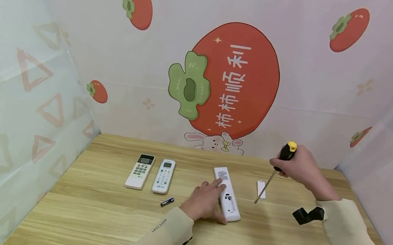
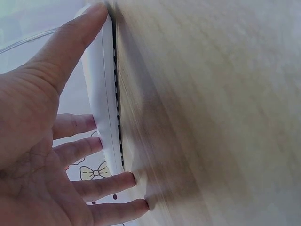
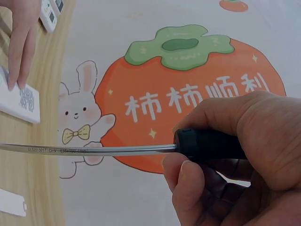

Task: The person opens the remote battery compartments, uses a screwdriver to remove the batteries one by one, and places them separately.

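A white remote [image 1: 229, 201] lies back side up with its battery compartment uncovered. The left hand [image 1: 205, 200] rests against its left side, fingertips on its surface and thumb at its near end; the left wrist view shows the fingers [image 2: 70, 150] spread along the remote's edge [image 2: 104, 94]. Gripped by its black and yellow handle, a screwdriver [image 1: 286, 156] is in the right hand [image 1: 300, 165], its shaft slanting down to the left. Near the shaft lies a small white cover [image 1: 261, 190]. In the right wrist view the right hand [image 3: 225, 160] curls round the handle, the metal shaft [image 3: 117, 150] sticking out.
Two more remotes, one cream [image 1: 140, 172] and one white [image 1: 164, 176], lie button side up at the left. A dark battery [image 1: 167, 202] lies near them. Printed cloth walls [image 1: 152, 121] stand behind and at both sides of the wooden table [image 1: 102, 217].
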`<state>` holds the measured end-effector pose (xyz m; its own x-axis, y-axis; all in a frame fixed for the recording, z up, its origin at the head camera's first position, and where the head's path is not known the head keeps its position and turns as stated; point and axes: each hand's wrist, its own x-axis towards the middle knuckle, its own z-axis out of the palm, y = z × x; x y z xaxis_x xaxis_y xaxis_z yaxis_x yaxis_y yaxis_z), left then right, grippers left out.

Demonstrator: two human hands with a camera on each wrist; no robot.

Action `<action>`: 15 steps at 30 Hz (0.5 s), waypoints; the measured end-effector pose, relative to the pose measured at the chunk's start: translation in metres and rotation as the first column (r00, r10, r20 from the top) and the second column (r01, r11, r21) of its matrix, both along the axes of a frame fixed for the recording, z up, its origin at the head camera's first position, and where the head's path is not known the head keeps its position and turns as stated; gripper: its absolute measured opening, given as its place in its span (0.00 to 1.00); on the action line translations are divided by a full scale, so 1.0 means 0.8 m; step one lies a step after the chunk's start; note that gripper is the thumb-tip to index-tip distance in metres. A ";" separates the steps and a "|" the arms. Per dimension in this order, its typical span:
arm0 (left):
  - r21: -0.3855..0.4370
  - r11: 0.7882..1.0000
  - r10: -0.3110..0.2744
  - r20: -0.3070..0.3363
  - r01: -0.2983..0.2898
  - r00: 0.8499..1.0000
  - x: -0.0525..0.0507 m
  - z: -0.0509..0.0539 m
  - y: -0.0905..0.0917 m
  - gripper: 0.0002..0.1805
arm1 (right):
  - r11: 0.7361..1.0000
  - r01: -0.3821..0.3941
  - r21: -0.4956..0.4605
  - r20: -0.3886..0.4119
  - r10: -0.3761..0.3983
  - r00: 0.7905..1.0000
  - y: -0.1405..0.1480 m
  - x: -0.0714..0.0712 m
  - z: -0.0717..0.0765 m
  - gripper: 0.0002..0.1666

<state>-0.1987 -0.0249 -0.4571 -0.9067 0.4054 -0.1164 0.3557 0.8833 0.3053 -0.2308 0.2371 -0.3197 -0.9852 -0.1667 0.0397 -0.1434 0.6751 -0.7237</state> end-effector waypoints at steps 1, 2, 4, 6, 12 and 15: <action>0.000 1.000 -0.001 0.000 0.001 1.000 0.000 0.000 0.000 0.60 | 1.000 0.001 -0.001 0.000 -0.001 1.000 0.002 0.001 0.000 0.11; 0.000 1.000 -0.002 0.001 0.002 1.000 0.000 0.000 0.000 0.60 | 1.000 0.002 -0.002 0.000 -0.002 1.000 0.003 0.001 0.000 0.11; 0.000 1.000 -0.004 0.000 0.004 1.000 0.000 0.000 0.000 0.60 | 1.000 0.003 -0.010 0.000 -0.003 1.000 0.007 0.002 -0.001 0.12; -0.004 1.000 -0.006 -0.001 0.006 1.000 0.000 0.000 0.000 0.60 | 1.000 0.005 -0.020 0.003 -0.004 1.000 0.010 0.003 -0.001 0.12; -0.019 1.000 -0.012 -0.017 0.011 1.000 -0.001 -0.001 0.000 0.60 | 1.000 0.015 -0.013 0.002 -0.015 1.000 0.019 0.004 -0.001 0.13; -0.025 1.000 -0.014 -0.021 0.013 1.000 -0.001 -0.001 0.000 0.60 | 1.000 0.016 -0.008 0.008 -0.016 1.000 0.023 0.005 0.001 0.14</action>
